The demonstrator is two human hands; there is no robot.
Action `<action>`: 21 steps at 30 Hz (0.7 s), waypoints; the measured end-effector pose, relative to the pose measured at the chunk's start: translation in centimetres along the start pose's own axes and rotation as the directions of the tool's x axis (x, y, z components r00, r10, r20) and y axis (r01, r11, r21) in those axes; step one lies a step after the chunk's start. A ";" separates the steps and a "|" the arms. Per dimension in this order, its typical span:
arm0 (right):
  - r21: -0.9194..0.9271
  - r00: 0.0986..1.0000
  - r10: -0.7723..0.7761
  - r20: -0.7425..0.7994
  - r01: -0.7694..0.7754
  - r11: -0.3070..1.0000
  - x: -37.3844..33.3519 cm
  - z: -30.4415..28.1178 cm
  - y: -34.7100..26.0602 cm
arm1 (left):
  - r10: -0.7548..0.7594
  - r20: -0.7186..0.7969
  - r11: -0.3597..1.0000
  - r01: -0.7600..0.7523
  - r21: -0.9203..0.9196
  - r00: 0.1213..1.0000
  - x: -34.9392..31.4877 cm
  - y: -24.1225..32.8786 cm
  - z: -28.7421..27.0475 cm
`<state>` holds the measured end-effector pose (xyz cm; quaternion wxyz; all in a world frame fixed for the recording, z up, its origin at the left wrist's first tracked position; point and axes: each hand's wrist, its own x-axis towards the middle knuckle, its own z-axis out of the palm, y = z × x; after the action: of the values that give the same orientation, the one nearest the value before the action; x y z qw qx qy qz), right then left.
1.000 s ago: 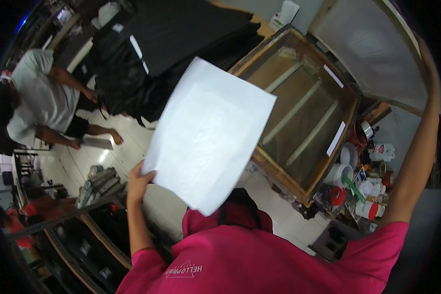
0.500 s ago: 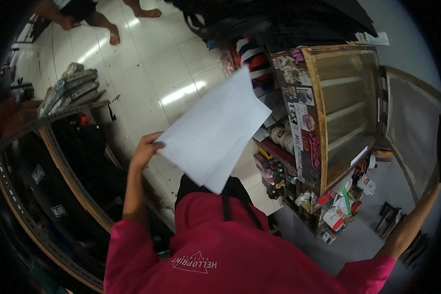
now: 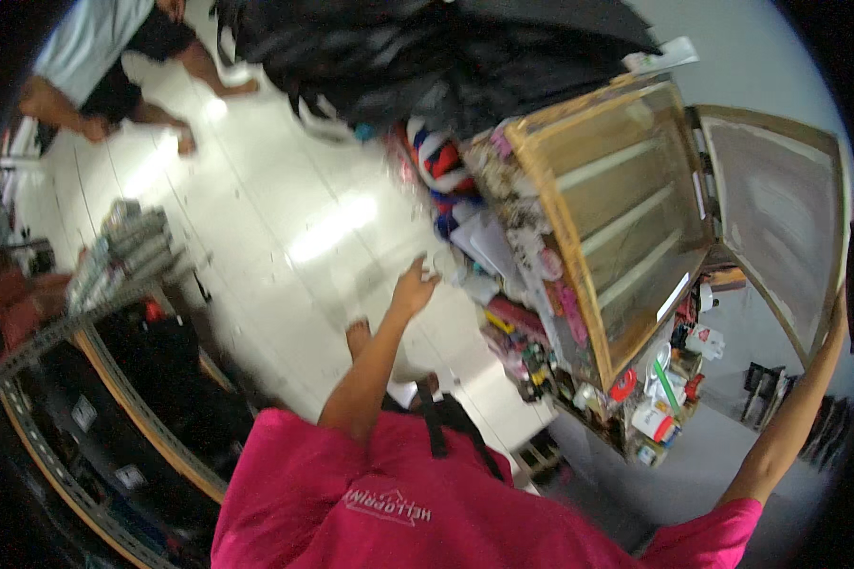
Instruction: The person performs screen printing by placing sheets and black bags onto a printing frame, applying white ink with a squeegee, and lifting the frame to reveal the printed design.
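My left hand [image 3: 415, 291] reaches over the tiled floor with its fingers apart and nothing in them. Just beyond its fingertips, to the right, white sheets of paper [image 3: 484, 242] lean in a shelf opening. My right arm stretches to the far right, where my right hand [image 3: 841, 305] meets the outer edge of a wood-framed mesh screen [image 3: 773, 204]. Its fingers are lost in the dark rim of the picture, so I cannot make out its grip. Between my hands a second wooden-framed screen [image 3: 626, 228] rests against the sticker-covered side of the shelf.
Black garments [image 3: 446, 62] are piled at the back. Metal racks [image 3: 114, 408] with dark clothes stand at left, topped by wrapped bundles [image 3: 128, 256]. Bottles, tape and a green-handled tool [image 3: 667, 387] crowd the lower right shelf. Another person [image 3: 104, 66] is at the back left.
The white paper has left my left hand, which has moved right toward the shelf. My right arm remains at the mesh screen. The view has shifted, bringing more of the other person in.
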<state>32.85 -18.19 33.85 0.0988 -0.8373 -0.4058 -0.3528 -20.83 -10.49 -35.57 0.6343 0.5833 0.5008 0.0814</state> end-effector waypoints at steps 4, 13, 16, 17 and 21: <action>-0.170 0.995 0.087 -0.052 -0.095 0.981 -0.2 1.2 7.3 | 0.214 -0.044 0.976 -0.215 -0.031 0.976 -1.2 12.3 -5.6; -0.198 0.970 0.241 0.023 -0.231 0.952 -1.9 -1.1 -1.4 | 0.973 -0.007 0.145 -0.592 0.793 0.229 2.8 42.5 -18.2; -0.148 0.977 0.212 0.021 -0.207 0.967 -2.2 -0.6 -1.7 | 0.873 0.206 0.094 -0.567 0.818 0.442 7.4 46.4 -16.9; -0.154 0.980 0.200 -0.006 -0.199 0.968 -2.2 -0.2 -1.0 | 0.819 0.267 0.079 -0.562 0.823 0.507 8.9 47.8 -15.7; -0.078 0.969 0.239 0.069 -0.234 0.969 -1.7 -1.3 -3.0 | 0.678 0.196 0.052 -0.312 0.949 0.709 12.9 50.5 -11.0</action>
<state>29.25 -17.84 33.33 0.0951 -0.8957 -0.2940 -0.3197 1.72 21.10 0.93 -0.0022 0.9520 0.2974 0.0720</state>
